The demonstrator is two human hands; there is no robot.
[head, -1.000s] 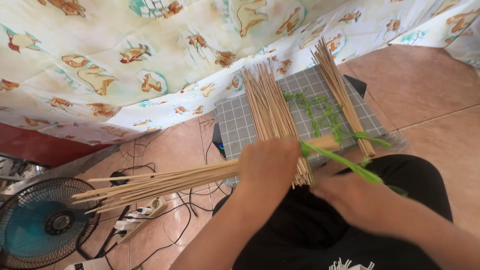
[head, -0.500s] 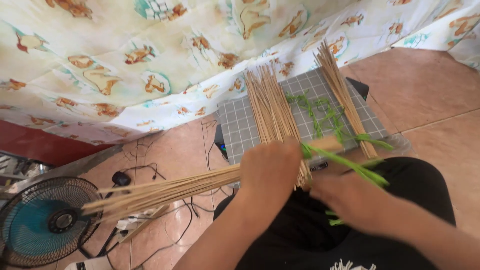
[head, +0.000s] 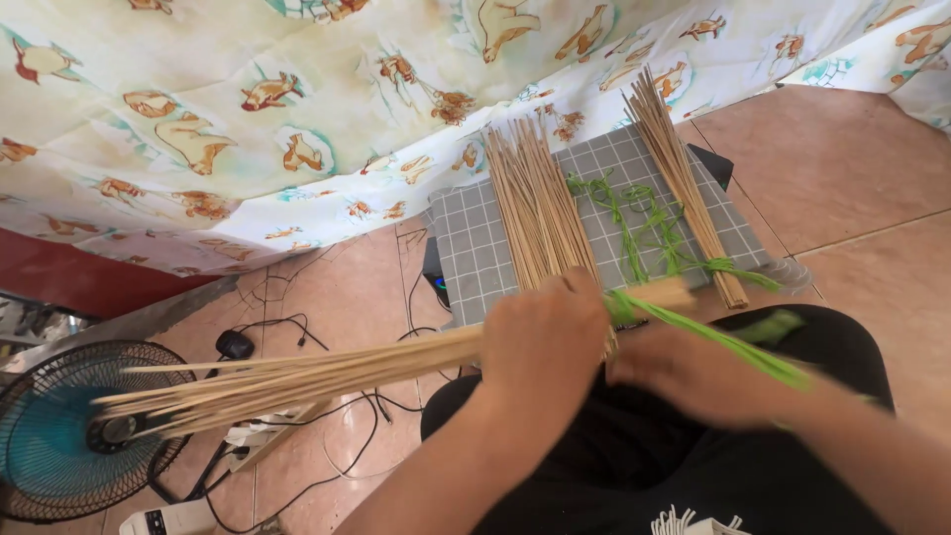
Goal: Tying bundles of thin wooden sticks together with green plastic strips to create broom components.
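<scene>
**Stick bundle gripped, green strip at its end**

Head view, looking down past dark trousers (head: 634, 446) at lower centre. Left hand (head: 543, 342) at centre frame, closed round a bundle of thin tan sticks (head: 297, 376). Bundle lying almost level, fanning out toward the lower left, tips reaching over the fan (head: 59, 446). Short end of the bundle poking out right of the fist, wrapped there with a green strip (head: 713, 337). Strip running from the wrap down to the right, across the right hand (head: 693, 372). Right hand blurred, just right of the left, touching the strip; fingers curled, but whether pinching the strip cannot be told.

Above the hands, at centre right, a grey gridded mat (head: 466, 248) on a dark base. On the mat, a loose sheaf of sticks (head: 535, 208) standing lengthwise, its near end hidden behind the left hand. Further right, a tied bundle (head: 684, 178) slanting, bound with green near its lower end. Between the two, loose green strips (head: 644, 223) scattered on the mat.

Printed cloth (head: 248, 119) filling the upper frame. Tiled floor (head: 842, 168) at right. Black cables (head: 297, 337) and a white power strip (head: 188, 515) at lower left by the fan.
</scene>
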